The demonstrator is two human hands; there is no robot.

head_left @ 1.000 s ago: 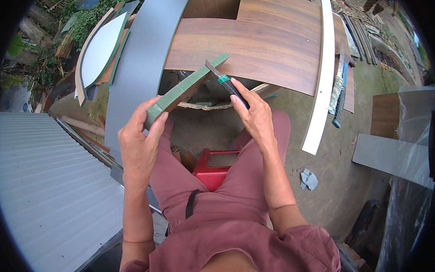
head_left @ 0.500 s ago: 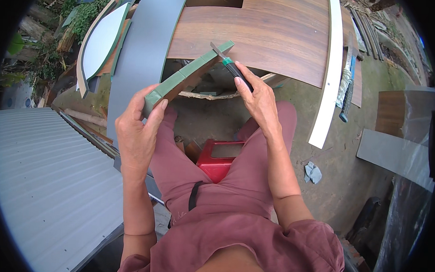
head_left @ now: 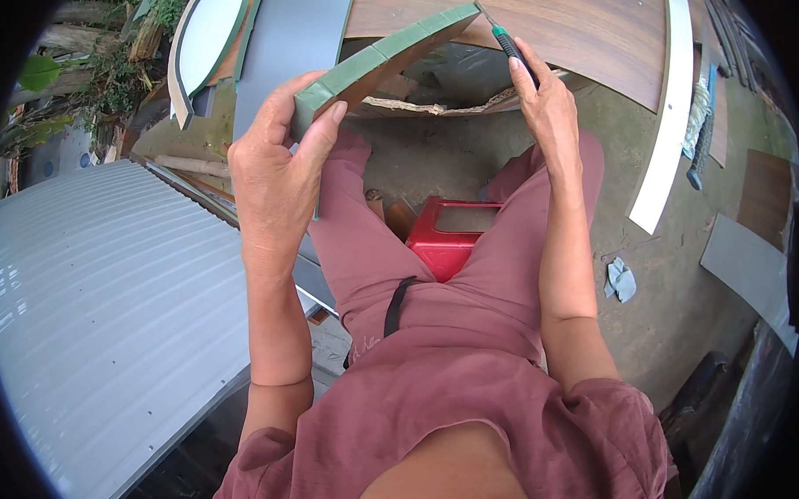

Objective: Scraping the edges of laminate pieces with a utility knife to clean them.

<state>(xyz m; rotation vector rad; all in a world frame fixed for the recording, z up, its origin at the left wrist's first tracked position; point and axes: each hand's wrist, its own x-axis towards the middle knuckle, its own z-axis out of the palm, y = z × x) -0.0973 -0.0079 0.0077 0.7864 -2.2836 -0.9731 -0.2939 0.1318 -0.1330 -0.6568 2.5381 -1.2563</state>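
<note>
My left hand [head_left: 284, 157] is closed round the near end of a long board [head_left: 384, 54] with a green edge and a brown underside, thumb on one side and fingers on the other. The board slants up and away to the right. My right hand [head_left: 548, 105] grips a utility knife [head_left: 515, 51] with a black handle and a green collar. Its thin blade points up and left, at the far end of the board; whether it touches the edge I cannot tell.
Ahead lie a wood-grain panel [head_left: 583, 36], a grey panel [head_left: 293, 35] and a long white strip [head_left: 663, 144]. A saw-like tool with a dark handle [head_left: 700, 146] is right of the strip. A red stool [head_left: 443, 251] stands between my legs. Corrugated sheeting [head_left: 107, 310] fills the left.
Both hands have moved farther away and up in the view, with the board and knife. The knife tip has gone from over the board to its far end. The whole view has shifted somewhat.
</note>
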